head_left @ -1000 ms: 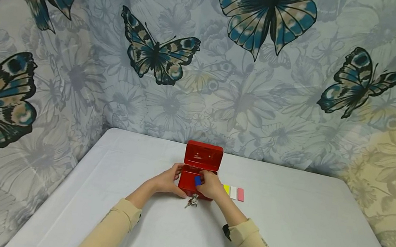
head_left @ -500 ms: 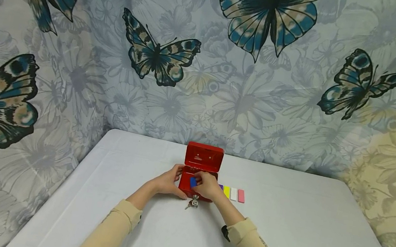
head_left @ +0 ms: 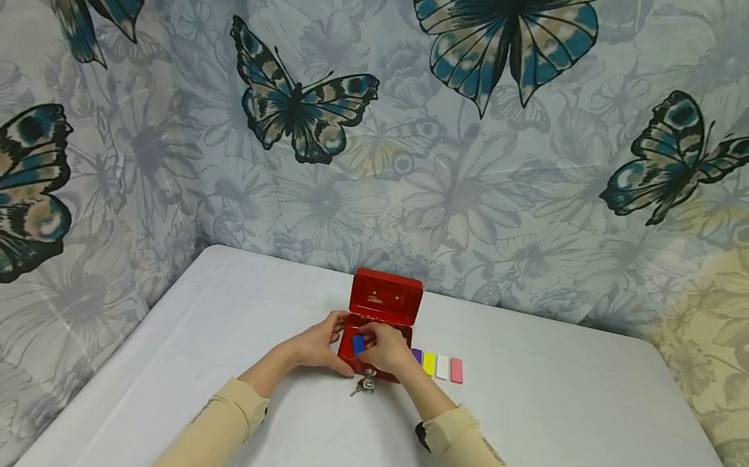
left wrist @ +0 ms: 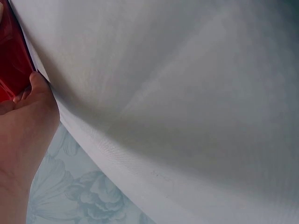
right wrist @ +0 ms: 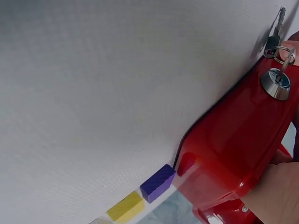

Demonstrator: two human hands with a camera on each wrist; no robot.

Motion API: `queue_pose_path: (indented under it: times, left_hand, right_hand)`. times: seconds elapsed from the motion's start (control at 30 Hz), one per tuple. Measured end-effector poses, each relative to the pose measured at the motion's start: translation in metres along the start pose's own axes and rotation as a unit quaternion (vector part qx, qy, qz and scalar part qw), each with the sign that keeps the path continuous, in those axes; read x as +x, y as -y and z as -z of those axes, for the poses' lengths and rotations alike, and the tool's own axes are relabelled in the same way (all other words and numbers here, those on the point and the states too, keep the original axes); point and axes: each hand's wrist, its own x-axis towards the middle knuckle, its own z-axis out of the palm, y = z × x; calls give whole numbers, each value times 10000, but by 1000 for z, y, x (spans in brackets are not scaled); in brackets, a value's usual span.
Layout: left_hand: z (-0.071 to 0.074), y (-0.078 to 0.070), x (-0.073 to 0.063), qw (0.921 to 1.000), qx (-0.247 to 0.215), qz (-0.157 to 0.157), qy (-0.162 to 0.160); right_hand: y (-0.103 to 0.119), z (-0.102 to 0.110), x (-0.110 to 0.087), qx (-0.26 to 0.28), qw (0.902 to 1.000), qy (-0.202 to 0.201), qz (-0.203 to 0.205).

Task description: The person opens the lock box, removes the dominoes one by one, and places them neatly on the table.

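A small red metal cash box (head_left: 346, 355) stands on the white table with its lid (head_left: 385, 296) raised at the back. My left hand (head_left: 315, 343) holds the box at its left side, thumb by the front corner; the left wrist view has this hand (left wrist: 30, 123) against the red wall. Inside the box, towards its left, my right hand (head_left: 388, 349) pinches a blue block (head_left: 358, 345). From the right wrist, the right hand (right wrist: 275, 191) reaches over the box wall, its fingertips hidden. A silver lock (right wrist: 276, 84) with keys (right wrist: 273, 44) sits on the box front.
Right of the box, a purple block (head_left: 416, 355), a yellow block (head_left: 428, 363), a white block (head_left: 442, 367) and a pink block (head_left: 457, 370) lie in a row on the white table (head_left: 568, 433). A butterfly-print cloth (head_left: 321, 211) hangs behind.
My right hand has moved left inside the box with the blue block, and more of the purple block shows. The left hand has stayed at the box's left side.
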Motion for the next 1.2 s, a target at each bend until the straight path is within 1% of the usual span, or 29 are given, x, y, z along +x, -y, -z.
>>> queue_pose_path:
  times: [0.23, 0.57, 0.87, 1.07, 1.2]
  left_hand:
    - [0, 2, 1, 10000, 46, 18, -5]
    - [0, 0, 0, 10000, -9, -13, 1]
    - [0, 0, 0, 10000, 4, -11, 2]
    - [0, 1, 0, 10000, 44, -36, 18]
    - [0, 1, 1, 10000, 55, -29, 5]
  right_hand:
    - [-1, -4, 7, -111, 9997, 55, 193]
    - [-2, -6, 10, -196, 9990, 33, 392]
    - [-1, -4, 8, -157, 9992, 59, 370]
    - [-5, -2, 5, 77, 9999, 99, 111]
    - [-7, 1, 2, 223, 9997, 54, 40]
